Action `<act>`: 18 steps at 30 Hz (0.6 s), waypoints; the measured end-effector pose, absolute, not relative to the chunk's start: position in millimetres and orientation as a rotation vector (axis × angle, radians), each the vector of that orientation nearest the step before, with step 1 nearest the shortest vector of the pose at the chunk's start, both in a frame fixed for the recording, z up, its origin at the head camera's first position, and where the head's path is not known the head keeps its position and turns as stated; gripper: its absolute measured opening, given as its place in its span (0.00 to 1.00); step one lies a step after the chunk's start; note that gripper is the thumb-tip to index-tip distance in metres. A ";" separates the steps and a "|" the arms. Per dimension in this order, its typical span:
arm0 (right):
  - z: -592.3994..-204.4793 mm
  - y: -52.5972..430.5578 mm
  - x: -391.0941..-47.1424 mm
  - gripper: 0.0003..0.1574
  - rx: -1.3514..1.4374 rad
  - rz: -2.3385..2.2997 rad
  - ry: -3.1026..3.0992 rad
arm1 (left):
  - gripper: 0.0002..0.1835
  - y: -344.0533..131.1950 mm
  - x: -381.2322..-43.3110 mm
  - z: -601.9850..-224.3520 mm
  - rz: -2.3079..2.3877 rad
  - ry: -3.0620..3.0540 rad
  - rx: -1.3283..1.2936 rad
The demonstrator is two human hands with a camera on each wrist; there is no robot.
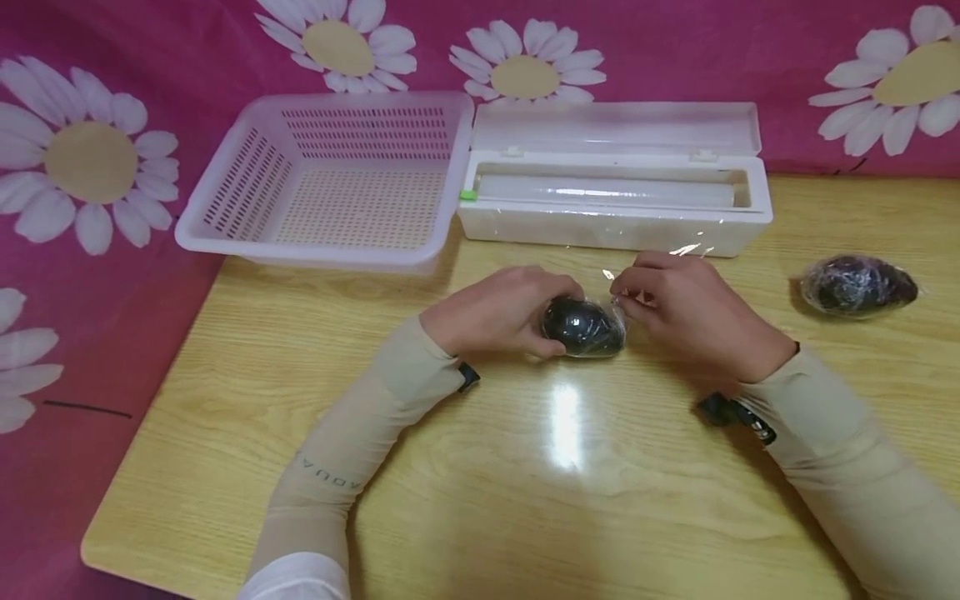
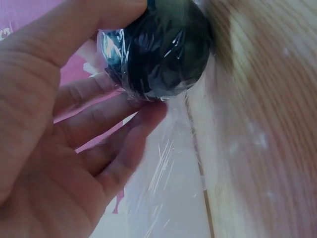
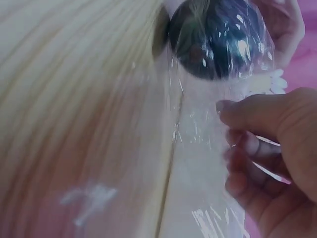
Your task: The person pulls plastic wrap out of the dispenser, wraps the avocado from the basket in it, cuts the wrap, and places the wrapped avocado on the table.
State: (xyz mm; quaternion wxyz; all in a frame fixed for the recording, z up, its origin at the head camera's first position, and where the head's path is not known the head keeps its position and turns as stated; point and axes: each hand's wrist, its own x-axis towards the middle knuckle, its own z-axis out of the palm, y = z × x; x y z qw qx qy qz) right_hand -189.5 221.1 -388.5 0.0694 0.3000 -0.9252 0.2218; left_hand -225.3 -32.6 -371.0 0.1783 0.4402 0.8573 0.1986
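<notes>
A dark, glossy eggplant (image 1: 581, 327), partly covered in clear film, lies on the table in the head view. My left hand (image 1: 502, 308) grips its left end, thumb on the near side and fingers on the far side. Beside its right end, my right hand (image 1: 690, 308) pinches the clear plastic wrap (image 3: 198, 129) between thumb and fingers. In the right wrist view the film stretches down from the eggplant, past those fingertips. The left wrist view shows creased film over the eggplant's rounded surface (image 2: 168, 54). Its underside is hidden.
Behind the hands stands an open white dispenser box (image 1: 615, 229) with a film roll (image 1: 607, 192) inside and its lid raised. A pale plastic basket (image 1: 315, 250) sits to its left. Another wrapped eggplant (image 1: 855, 286) lies on the wooden table (image 1: 465, 500) at right.
</notes>
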 end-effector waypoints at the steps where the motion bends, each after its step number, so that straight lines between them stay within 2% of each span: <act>1: -389.1 219.0 -189.9 0.06 0.901 0.681 -2.785 | 0.31 -32.4 -225.2 -371.0 0.566 2.426 1.247; 13: -391.2 213.6 -181.6 0.13 0.861 0.820 -2.882 | 0.32 -32.6 -228.2 -377.2 0.614 2.443 1.245; 16: -391.1 213.0 -177.1 0.19 0.811 0.878 -2.919 | 0.33 -33.2 -230.4 -379.4 0.614 2.450 1.237; 18: -389.9 212.6 -173.8 0.28 0.761 0.933 -2.976 | 0.35 -33.5 -232.0 -380.9 0.625 2.450 1.220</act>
